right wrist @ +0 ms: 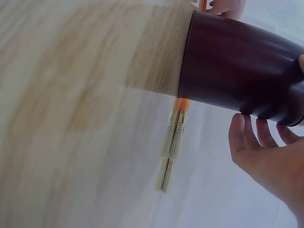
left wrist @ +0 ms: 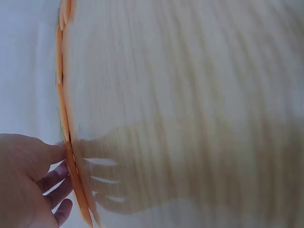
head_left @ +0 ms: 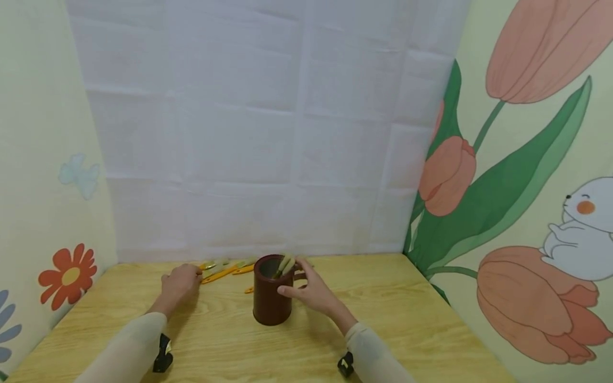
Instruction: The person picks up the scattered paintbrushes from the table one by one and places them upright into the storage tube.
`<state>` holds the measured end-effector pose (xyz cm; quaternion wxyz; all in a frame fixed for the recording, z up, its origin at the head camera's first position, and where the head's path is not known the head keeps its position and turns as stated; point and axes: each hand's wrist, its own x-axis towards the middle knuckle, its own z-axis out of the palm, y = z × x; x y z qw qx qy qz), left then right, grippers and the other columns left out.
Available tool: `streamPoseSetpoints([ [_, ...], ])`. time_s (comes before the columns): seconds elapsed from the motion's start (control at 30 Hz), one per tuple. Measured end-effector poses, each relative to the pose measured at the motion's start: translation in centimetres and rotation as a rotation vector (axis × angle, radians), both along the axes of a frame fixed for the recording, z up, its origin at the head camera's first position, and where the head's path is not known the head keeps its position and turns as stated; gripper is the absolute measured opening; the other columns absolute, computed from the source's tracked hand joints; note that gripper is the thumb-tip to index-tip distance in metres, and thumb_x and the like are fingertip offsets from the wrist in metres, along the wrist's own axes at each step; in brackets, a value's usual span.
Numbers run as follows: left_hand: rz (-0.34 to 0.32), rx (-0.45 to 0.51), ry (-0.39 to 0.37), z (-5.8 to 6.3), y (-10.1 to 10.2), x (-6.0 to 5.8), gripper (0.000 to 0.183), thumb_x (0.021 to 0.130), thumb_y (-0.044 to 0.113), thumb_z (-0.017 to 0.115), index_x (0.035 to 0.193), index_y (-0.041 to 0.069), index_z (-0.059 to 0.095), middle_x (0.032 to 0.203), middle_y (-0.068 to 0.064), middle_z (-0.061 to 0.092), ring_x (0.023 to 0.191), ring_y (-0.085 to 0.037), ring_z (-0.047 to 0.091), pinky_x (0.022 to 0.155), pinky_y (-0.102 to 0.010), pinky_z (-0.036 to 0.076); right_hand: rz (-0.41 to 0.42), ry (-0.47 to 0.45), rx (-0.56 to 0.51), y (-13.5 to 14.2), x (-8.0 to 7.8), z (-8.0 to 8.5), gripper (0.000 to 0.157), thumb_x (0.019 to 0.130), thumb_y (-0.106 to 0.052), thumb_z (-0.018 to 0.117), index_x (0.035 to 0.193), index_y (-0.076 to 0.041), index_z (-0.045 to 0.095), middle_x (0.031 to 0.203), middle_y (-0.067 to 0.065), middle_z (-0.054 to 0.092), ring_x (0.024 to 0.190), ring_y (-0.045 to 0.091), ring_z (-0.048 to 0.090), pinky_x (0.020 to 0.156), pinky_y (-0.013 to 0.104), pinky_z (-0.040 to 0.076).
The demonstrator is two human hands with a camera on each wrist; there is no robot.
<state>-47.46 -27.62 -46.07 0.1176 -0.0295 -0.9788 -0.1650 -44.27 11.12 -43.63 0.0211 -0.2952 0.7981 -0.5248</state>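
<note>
A dark red-brown mug point(head_left: 272, 303) stands upright on the wooden table, with paintbrushes point(head_left: 286, 265) in it, bristles up. My right hand point(head_left: 313, 290) holds the mug at its upper right side, thumb near the rim; in the right wrist view its fingertips point(right wrist: 237, 124) rest against the dark wall point(right wrist: 237, 61). Farther left, my left hand point(head_left: 181, 283) is at the end of a row of orange-handled paintbrushes point(head_left: 220, 273) lying on the table. The left wrist view has its thumb and fingers pinching an orange paintbrush handle point(left wrist: 75, 173) close over the tabletop.
Paintbrush bristles point(right wrist: 176, 135) show beyond the mug in the right wrist view. A white sheet point(head_left: 249, 133) hangs along the table's point(head_left: 215, 340) back edge. Printed panels with flowers point(head_left: 71, 275) and tulips point(head_left: 447, 175) flank the table.
</note>
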Motion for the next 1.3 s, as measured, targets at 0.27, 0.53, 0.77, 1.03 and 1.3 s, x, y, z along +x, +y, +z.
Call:
streamPoseSetpoints([
  [0.27,-0.018,0.032,0.005,0.5,0.0,0.6,0.019,0.096,0.007,0.063,0.108,-0.006,0.070,0.107,-0.025,0.067,0.098,-0.045,0.063,0.076,-0.071,0.043,-0.003,0.010,0.006,-0.1,0.2,0.0,0.089,0.092,-0.051,0.073,0.162,-0.024,0.024,0.151,0.004,0.040,0.128,0.027,0.049,0.093,0.042,0.051],
  [0.53,-0.030,0.088,0.007,0.6,-0.1,0.7,0.012,0.093,0.009,0.066,0.100,-0.001,0.068,0.094,-0.014,0.068,0.086,-0.034,0.064,0.073,-0.063,0.047,-0.008,0.025,0.009,-0.1,0.1,-0.1,0.088,0.092,-0.050,0.073,0.162,-0.023,0.025,0.149,0.003,0.041,0.126,0.024,0.051,0.093,0.043,0.051],
  [0.77,-0.037,0.140,0.027,1.1,0.2,0.7,0.016,0.093,0.004,0.061,0.107,-0.004,0.066,0.098,-0.015,0.067,0.085,-0.030,0.063,0.068,-0.053,0.052,-0.020,0.015,0.011,-0.1,0.0,-0.3,0.091,0.092,-0.050,0.074,0.162,-0.021,0.024,0.151,0.006,0.040,0.127,0.027,0.050,0.092,0.043,0.052],
  [1.03,-0.074,0.268,0.102,3.3,1.5,0.9,0.018,0.099,0.007,0.060,0.111,-0.007,0.061,0.101,-0.020,0.064,0.082,-0.030,0.061,0.062,-0.044,0.052,-0.013,0.002,0.002,-0.2,0.1,-0.1,0.092,0.092,-0.051,0.074,0.162,-0.021,0.024,0.153,0.006,0.038,0.128,0.027,0.050,0.090,0.041,0.053],
  [1.3,-0.098,0.357,0.154,5.7,3.8,0.9,0.020,0.099,0.008,0.060,0.113,-0.005,0.061,0.102,-0.019,0.065,0.078,-0.026,0.063,0.062,-0.040,0.053,-0.007,-0.005,-0.003,-0.3,0.0,-0.2,0.092,0.091,-0.051,0.074,0.162,-0.020,0.024,0.152,0.006,0.039,0.127,0.027,0.050,0.087,0.040,0.054],
])
